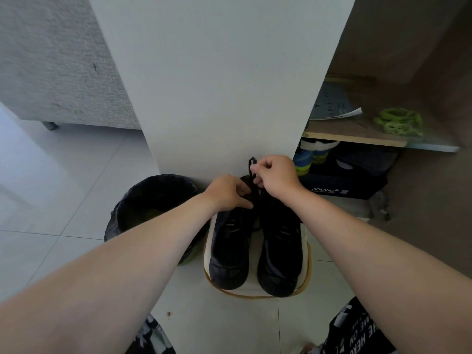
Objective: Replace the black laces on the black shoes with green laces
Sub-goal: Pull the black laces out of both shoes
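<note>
Right hand (277, 176) pinches the lace (252, 164) at 12 o'clock; left hand (227, 191) grips the shoe (228, 246). Lace seems limp and light; take it close to the eyelets.

Bare forearms (143, 254); black shorts (357, 333) with white printed lettering.

White flat panel (219, 85) upright at centre, grey textured upholstery (56, 60) at left on a short metal leg (51, 125), pale glossy floor tiles (51, 200) with thin grout lines, brown wooden shelf (357, 136) in open cabinet at right, black-lined bin (153, 198) at panel's foot, even soft light
</note>
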A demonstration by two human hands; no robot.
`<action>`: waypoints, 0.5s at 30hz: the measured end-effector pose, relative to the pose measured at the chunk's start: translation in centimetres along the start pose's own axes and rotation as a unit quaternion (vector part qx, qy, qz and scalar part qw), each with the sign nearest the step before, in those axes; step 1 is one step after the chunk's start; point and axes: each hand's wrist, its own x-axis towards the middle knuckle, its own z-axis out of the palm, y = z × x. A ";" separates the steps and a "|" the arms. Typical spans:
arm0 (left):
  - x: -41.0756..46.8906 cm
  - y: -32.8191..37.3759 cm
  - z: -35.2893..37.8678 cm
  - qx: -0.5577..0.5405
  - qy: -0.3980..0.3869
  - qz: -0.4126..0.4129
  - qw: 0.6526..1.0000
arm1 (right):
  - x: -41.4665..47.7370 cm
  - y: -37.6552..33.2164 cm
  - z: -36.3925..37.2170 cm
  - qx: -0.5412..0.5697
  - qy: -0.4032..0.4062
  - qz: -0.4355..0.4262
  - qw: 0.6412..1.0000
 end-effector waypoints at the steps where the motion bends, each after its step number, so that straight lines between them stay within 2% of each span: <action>1: -0.1 0.0 -0.1 0.005 -0.006 0.002 1.000 | 0.0 -0.6 -0.2 0.060 0.020 -0.004 0.998; 4: 0.2 0.1 0.1 0.035 -0.032 0.017 0.999 | 0.4 -3.0 -1.4 0.281 0.061 -0.015 0.958; 7: 0.4 0.7 0.6 0.076 -0.022 0.038 0.996 | 0.3 -3.7 -2.4 0.322 0.052 -0.014 0.945; 10: 0.6 1.1 0.7 0.066 0.029 0.030 0.997 | 0.3 -2.2 -2.0 0.268 0.011 0.028 0.963; 13: 0.6 1.0 0.0 -0.007 0.092 0.017 0.996 | -0.1 -0.8 -1.2 0.102 -0.059 0.070 0.991; 15: 0.7 0.7 -0.6 -0.058 0.119 0.015 0.991 | -0.6 0.0 -0.7 -0.019 -0.127 0.069 0.989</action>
